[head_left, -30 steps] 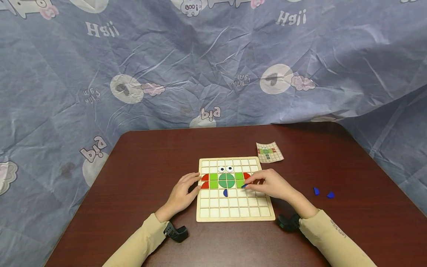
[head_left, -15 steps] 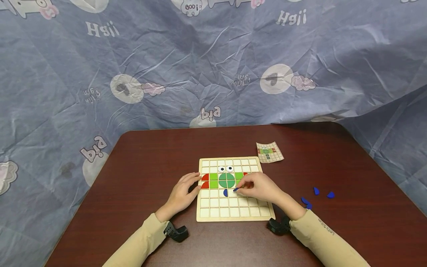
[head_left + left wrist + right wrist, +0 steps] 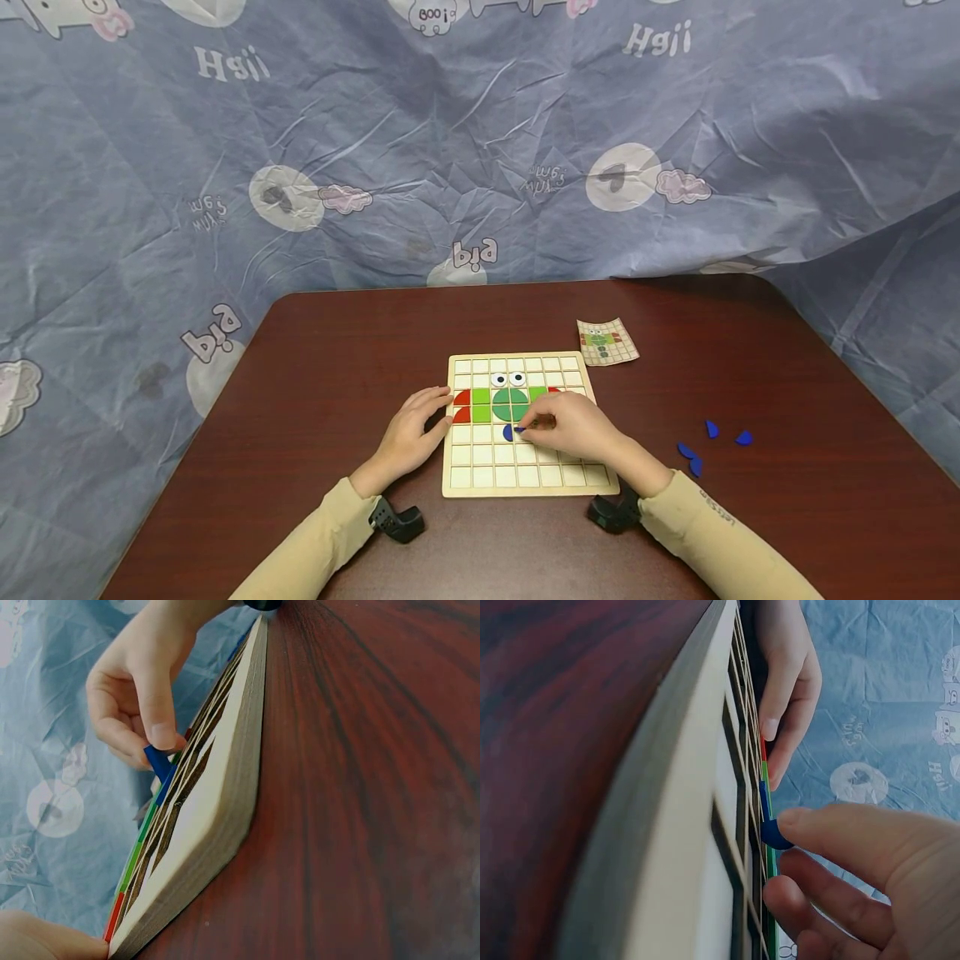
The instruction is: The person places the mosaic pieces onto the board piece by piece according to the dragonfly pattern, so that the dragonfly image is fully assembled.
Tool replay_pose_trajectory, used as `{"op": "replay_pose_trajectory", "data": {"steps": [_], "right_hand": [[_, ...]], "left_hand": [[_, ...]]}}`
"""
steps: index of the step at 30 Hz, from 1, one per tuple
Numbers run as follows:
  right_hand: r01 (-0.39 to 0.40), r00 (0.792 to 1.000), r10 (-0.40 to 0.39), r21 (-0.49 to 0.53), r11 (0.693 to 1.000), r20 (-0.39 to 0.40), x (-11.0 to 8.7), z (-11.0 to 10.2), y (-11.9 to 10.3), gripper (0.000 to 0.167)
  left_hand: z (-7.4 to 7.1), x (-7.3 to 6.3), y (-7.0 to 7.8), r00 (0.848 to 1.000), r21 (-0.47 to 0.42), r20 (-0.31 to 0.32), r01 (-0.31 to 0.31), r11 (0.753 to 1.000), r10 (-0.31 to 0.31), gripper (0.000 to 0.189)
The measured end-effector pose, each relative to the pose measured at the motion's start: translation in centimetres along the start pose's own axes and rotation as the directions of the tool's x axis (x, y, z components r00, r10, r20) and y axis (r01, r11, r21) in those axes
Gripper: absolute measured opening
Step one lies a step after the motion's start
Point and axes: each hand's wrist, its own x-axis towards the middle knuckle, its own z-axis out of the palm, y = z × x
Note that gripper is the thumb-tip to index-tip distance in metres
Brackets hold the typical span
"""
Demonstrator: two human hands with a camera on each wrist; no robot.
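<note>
A square wooden grid board (image 3: 447, 471) lies on the table, filled in part with colored tiles. My right hand (image 3: 573, 425) pinches a blue curved-edged tile (image 3: 775, 835) between thumb and fingers, low over the cell right of a blue tile (image 3: 507, 433) set in the grid. Above that sit a dark green circle (image 3: 510, 406) of several tiles, two round eyes (image 3: 508, 379), light green squares (image 3: 481, 406) and red tiles (image 3: 461, 414). The right-hand red tiles are mostly hidden by my hand. My left hand (image 3: 408, 429) rests at the board's left edge, fingertips touching it.
Several loose blue tiles (image 3: 696, 467) lie on the table right of the board. A small pattern card (image 3: 609, 354) with a similar colored figure lies behind the board's right corner. Blue printed cloth (image 3: 420, 167) hangs behind the dark red-brown table (image 3: 360, 350).
My right hand has moved left and slightly down across the board with the pinched blue tile, reaching beside the set blue tile. More loose blue tiles show where the arm was. The left hand stays.
</note>
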Motion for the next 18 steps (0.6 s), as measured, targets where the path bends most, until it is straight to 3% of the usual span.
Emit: {"op": "replay_pose_trajectory", "data": {"steps": [18], "right_hand": [[0.054, 0.998, -0.055, 0.052, 0.997, 0.03, -0.03, 0.5, 0.44, 0.011]], "left_hand": [[0.08, 0.05, -0.05, 1.0, 0.003, -0.003, 0.003, 1.0, -0.003, 0.035]]}}
